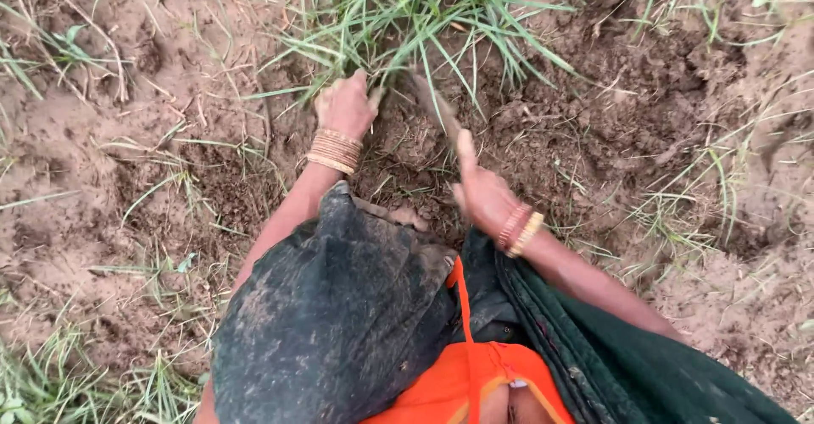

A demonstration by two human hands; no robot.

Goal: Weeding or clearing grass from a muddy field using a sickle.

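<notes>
Nearest us, our right hand was open and held nothing, its mud-caked fingers straight and pressed together, pointing up toward the grass clump. It hovered edge-on above the loose dark soil, wrist cocked, bangles on the forearm. Farther out, our left hand was clenched around the base of the clump, knuckles up, arm stretched straight ahead, with a stack of bangles at the wrist. The clump stood at the far edge of the dug patch, its blades running away from us and fanning outward.
</notes>
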